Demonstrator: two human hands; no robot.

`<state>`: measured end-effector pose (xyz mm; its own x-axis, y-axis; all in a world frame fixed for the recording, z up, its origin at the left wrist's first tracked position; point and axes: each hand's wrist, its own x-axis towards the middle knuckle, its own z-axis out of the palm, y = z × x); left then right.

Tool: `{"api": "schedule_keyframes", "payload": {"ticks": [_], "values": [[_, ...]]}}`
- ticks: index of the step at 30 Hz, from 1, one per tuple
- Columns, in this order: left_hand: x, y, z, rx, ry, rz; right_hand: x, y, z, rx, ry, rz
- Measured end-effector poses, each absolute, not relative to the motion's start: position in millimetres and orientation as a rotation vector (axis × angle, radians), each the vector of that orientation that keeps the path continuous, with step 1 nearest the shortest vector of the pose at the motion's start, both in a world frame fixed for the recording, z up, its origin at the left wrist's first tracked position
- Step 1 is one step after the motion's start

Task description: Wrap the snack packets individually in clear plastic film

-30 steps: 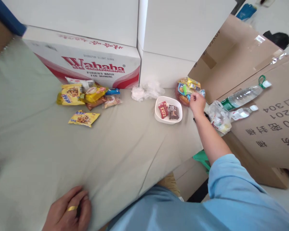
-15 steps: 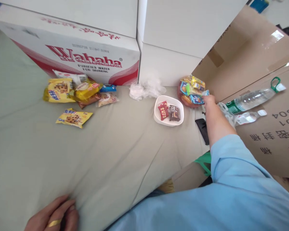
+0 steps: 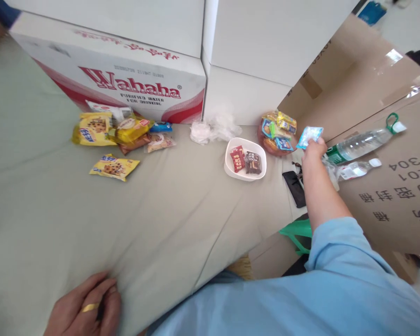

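My right hand (image 3: 314,150) pinches a small light-blue and white snack packet (image 3: 310,137), held up beside a round reddish bowl (image 3: 266,143) full of packaged snacks. Just left of that bowl stands a white square dish (image 3: 245,176) with red packets (image 3: 237,158) and a dark cocoa packet (image 3: 253,163) in it. My left hand (image 3: 87,305), wearing a gold-coloured ring, rests on the cloth at the lower left. Its fingers are curled together, and I see nothing in them.
Several snack packs (image 3: 94,128) lie against a Wahaha water carton (image 3: 133,88), with one yellow pack (image 3: 115,167) in front. Crumpled clear plastic (image 3: 224,128) lies by the white boxes. To the right are two bottles (image 3: 366,143), a black phone-like object (image 3: 294,189) and cardboard (image 3: 378,102).
My right hand has moved away from the bowl's edge to the right, and the light-blue packet now shows in its fingers. The left hand stays on the cloth; the view has shifted slightly.
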<state>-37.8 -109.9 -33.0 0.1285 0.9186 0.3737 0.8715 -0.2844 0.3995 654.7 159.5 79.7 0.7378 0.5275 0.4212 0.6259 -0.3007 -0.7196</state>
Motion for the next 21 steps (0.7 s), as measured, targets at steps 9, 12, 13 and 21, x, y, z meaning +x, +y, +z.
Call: {"api": "schedule_keyframes", "payload": {"ticks": [9, 12, 13, 21], "values": [[-35, -106, -26, 2.345, 1.789, 0.83, 555, 104, 88, -1.837, -1.68, 0.043], [-34, -105, -23, 2.397, 1.779, 0.862, 516, 110, 87, -1.856, -2.118, -0.089], [-33, -104, -22, 2.403, 1.782, 0.862, 506, 115, 85, -1.861, -2.187, -0.141], [-32, -103, -17, 2.482, 1.748, 0.897, 478, 144, 57, -1.906, -2.446, -0.097]]}}
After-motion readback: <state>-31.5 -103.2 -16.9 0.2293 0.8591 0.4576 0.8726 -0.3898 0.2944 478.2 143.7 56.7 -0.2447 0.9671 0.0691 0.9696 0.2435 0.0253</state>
